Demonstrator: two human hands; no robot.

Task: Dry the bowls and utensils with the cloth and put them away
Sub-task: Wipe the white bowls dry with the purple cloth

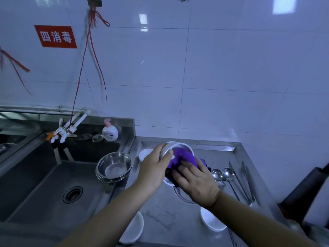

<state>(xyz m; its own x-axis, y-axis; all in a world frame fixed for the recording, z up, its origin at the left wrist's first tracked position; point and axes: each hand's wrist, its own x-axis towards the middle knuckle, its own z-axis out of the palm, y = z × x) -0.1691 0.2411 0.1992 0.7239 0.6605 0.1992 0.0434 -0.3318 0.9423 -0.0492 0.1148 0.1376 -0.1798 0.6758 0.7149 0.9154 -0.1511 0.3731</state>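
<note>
One white bowl (pixel 175 148) is in hand at this moment, tilted on its side above the steel tabletop (pixel 160 216). The left hand (pixel 154 168) grips its rim, thumb curled over the edge, while the right hand (pixel 195 179) presses a bunched purple cloth (pixel 183 156) into the bowl's hollow, fingers fairly flat on the fabric.

By my judgement the task is at an early to middle stage. Nothing visible has been put away: a small white bowl (pixel 145 154) sits at the far left of the tabletop, another white bowl (pixel 132 229) lies near the left forearm, and a third (pixel 211 221) rests near the right forearm. Two stacked steel bowls (pixel 114 165) stand on the sink's right edge. To the right lie two ladles (pixel 222 174) and tongs (pixel 243 182). Whether any of these are already dry cannot be told.

Room for moving is modest. A raised lip runs along the far and right sides of the tabletop, and the tiled wall (pixel 231 77) stands close behind it. The sink (pixel 53 189) drops away on the left, with the steel bowls perched at that edge, so a leftward sweep of the elbow could likely nudge them. The utensils lie just beside the right wrist. A bare patch of tabletop lies between the two near bowls.
</note>
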